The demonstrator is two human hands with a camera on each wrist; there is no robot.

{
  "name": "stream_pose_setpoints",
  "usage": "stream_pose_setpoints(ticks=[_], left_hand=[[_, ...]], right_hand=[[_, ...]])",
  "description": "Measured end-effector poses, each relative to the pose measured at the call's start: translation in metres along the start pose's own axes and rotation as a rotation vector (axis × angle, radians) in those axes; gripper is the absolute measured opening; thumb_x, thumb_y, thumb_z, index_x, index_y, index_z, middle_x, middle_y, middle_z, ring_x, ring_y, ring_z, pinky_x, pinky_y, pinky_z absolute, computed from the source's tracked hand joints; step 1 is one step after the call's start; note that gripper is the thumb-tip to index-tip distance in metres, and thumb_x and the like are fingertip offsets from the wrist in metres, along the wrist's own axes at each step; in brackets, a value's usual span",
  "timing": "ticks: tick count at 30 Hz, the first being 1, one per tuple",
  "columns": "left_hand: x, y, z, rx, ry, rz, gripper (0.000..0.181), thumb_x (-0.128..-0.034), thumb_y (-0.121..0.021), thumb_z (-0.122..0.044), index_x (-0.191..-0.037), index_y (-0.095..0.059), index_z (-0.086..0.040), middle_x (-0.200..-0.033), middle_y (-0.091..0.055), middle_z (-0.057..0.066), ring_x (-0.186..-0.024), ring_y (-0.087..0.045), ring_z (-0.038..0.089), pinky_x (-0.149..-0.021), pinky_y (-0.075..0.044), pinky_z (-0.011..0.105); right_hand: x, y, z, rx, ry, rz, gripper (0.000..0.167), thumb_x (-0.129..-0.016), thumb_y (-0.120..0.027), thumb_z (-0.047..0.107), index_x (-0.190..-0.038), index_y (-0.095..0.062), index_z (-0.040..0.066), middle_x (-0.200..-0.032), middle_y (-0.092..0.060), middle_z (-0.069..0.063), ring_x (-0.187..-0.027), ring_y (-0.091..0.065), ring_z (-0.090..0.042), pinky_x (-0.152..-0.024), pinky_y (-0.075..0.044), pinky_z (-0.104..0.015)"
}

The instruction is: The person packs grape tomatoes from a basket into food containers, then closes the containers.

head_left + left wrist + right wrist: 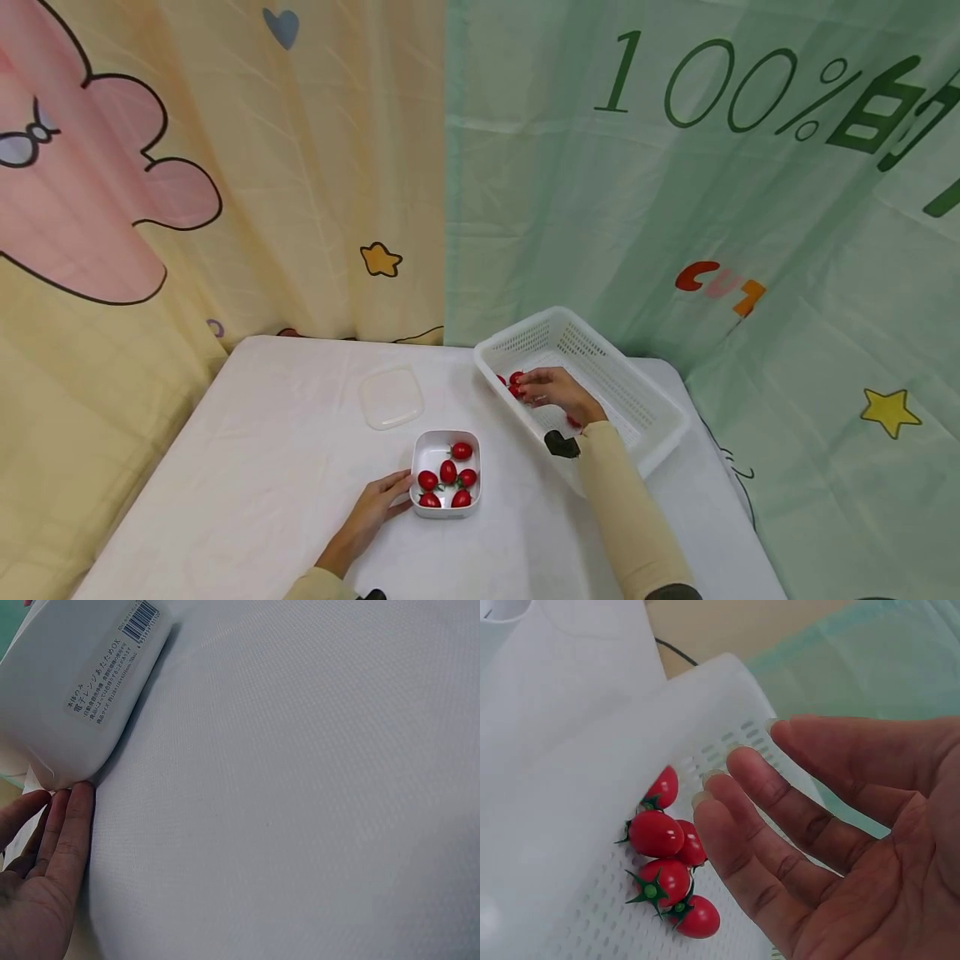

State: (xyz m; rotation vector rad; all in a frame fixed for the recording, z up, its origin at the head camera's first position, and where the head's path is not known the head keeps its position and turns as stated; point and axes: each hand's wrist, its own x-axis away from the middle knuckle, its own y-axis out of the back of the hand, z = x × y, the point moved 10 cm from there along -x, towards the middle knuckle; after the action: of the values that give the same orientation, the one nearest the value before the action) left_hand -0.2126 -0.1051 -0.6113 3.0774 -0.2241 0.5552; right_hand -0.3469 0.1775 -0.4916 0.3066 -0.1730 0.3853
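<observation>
My left hand touches the left side of a small white square container with fairly straight fingers. Inside that container lie several cherry tomatoes. Over on the right, my right hand reaches into a white perforated basket. Its relaxed fingers hold nothing in the right wrist view, beside a cluster of red cherry tomatoes with green stems. In the left wrist view, my fingertips meet the bottom corner of the container, which bears a printed label.
A translucent square lid lies on the white-covered table, behind the small container. Yellow and green curtains hang along the table's back and sides. Another tomato shows in the basket below my right wrist.
</observation>
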Motion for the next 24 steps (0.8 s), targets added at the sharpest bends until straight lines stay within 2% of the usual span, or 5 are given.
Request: stream_pose_setpoints(ticks=[6,12,19,24], left_hand=[[-0.002,-0.005,0.0,-0.004,-0.024,0.038,0.065,-0.0971,-0.057,-0.034,-0.133,-0.043,0.018,-0.139,-0.043,0.033,-0.122,-0.051,0.041,-0.095,-0.052,0.043],[-0.002,-0.004,-0.001,0.008,-0.036,0.046,0.062,-0.098,-0.056,-0.031,-0.133,-0.042,0.019,-0.137,-0.045,0.033,-0.121,-0.052,0.039,-0.095,-0.052,0.043],[-0.001,-0.003,-0.002,0.007,-0.028,0.038,0.064,-0.0982,-0.056,-0.031,-0.133,-0.041,0.02,-0.137,-0.044,0.034,-0.122,-0.051,0.041,-0.096,-0.052,0.043],[0.001,0.0,0.0,0.002,-0.007,0.023,0.064,-0.0977,-0.056,-0.032,-0.133,-0.041,0.019,-0.138,-0.044,0.033,-0.121,-0.052,0.04,-0.095,-0.052,0.044]], right_hand=[[-0.018,0.011,-0.021,0.009,-0.105,-0.014,0.037,-0.095,-0.058,0.008,-0.126,-0.053,-0.012,-0.115,-0.063,-0.023,-0.099,-0.062,-0.032,-0.092,-0.054,-0.046],[-0.026,0.007,-0.034,-0.018,-0.158,0.042,0.039,-0.095,-0.051,0.001,-0.132,-0.048,-0.011,-0.127,-0.056,-0.026,-0.112,-0.057,-0.04,-0.099,-0.048,-0.052],[-0.037,0.01,-0.045,-0.001,-0.203,0.025,0.043,-0.092,-0.051,-0.004,-0.135,-0.049,-0.006,-0.137,-0.051,-0.022,-0.107,-0.061,-0.033,-0.097,-0.05,-0.05],[-0.041,0.006,-0.055,0.024,-0.253,0.05,0.046,-0.091,-0.053,-0.004,-0.137,-0.049,-0.004,-0.14,-0.048,-0.021,-0.106,-0.059,-0.03,-0.096,-0.05,-0.049]])
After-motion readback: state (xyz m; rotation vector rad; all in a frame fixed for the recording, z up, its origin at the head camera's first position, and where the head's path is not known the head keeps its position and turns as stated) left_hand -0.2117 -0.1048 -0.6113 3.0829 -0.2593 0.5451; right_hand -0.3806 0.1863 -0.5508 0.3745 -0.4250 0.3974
